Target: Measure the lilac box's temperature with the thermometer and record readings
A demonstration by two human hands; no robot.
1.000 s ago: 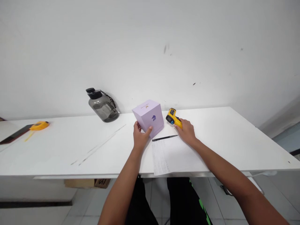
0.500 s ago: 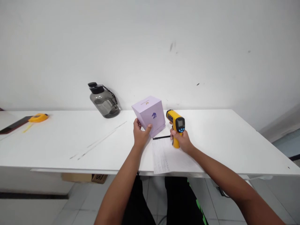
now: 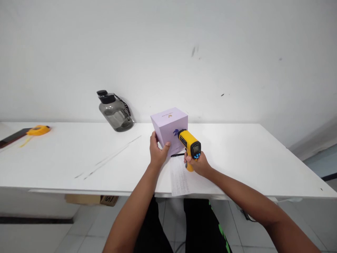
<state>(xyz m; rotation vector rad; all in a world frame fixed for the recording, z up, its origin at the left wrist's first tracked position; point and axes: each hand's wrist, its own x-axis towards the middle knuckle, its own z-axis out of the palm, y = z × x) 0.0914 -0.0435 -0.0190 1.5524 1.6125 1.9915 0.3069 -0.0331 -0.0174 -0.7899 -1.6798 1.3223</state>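
Fingers, left hand [image 3: 157,153]: curled against the near left corner of the lilac box [image 3: 170,129], thumb pressed on its front face, gripping it.
Fingers, right hand [image 3: 197,164]: wrapped tight round the grip of the yellow thermometer gun [image 3: 190,144], holding it clear of the table.
Far left: dark flat phone [image 3: 12,137] at the table edge, touching a yellow tape measure [image 3: 38,130] with a short tail of tape pulled out.
Left of centre: smoky grey water bottle [image 3: 115,112], black cap, tilted back against the wall.
Centre: lilac box standing on the white table [image 3: 250,158], well back from the front edge, small purple mark on its front face.
Just right of box: thermometer gun, nozzle aimed at the box's front face, close to or touching the purple mark; display turned toward the camera.
Beneath the gun: black pen [image 3: 177,155] lying across the top of a printed sheet [image 3: 181,179], which reaches the table's front edge.
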